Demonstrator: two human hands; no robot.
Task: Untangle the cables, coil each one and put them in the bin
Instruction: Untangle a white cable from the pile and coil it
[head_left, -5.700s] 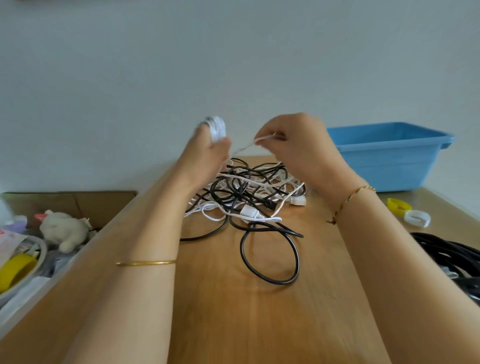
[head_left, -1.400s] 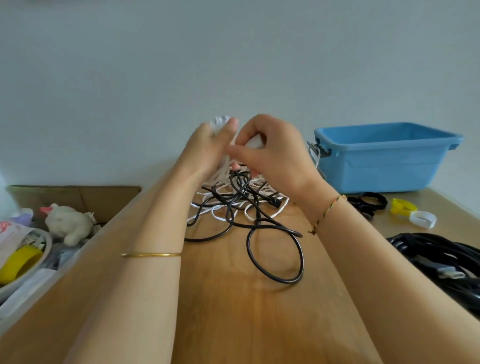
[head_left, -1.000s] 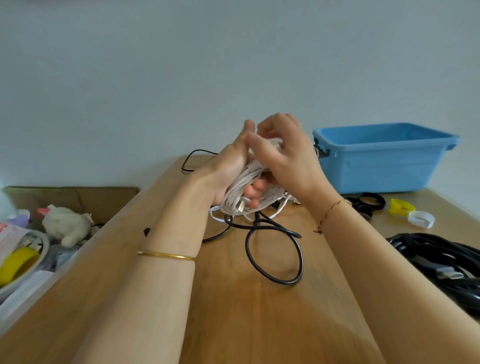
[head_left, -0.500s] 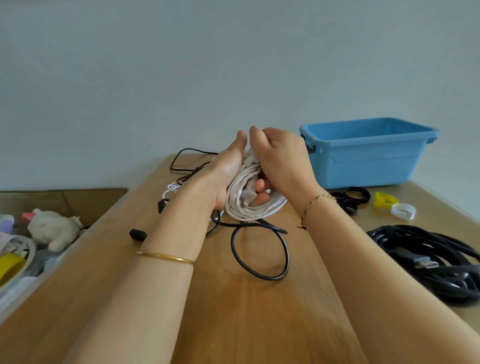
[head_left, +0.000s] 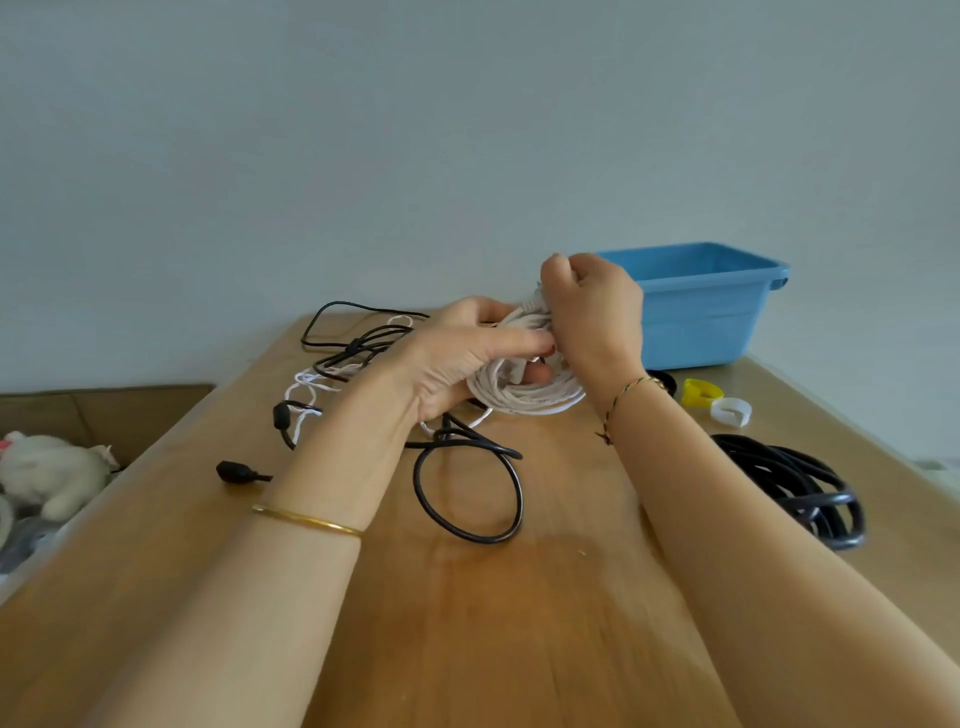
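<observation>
– Wooden table against a pale wall, and both hands are up over its middle with the white cable coil caught between them!
– Who has what?
– Left hand has its fingers hooked through the loop from the left, with one fingertip showing in the hole. Right hand is clenched over the top of the bundle, gripping the turns there. Whether it also pinches the loose end, I can't tell.
– And how does the coil lie?
– Hanging off the fingers, just above the wood, its long axis running left to right.
– So where's the drop?
– Blue bin sits far and to the right, directly behind the right hand's knuckles. That hand is clearly the nearer one. I'd judge it carries the coil up, away to the right and over the rim.
– Anything in the bin yet?
– Only the inside of its far wall shows from here; the floor is hidden, so no call.
– What's left out on the table?
– Plenty! Black cable looped on the near side, a thin black-and-white tangle far left, and a thick black bundle at the right edge. Cardboard box off to the left holds a plush toy.
</observation>
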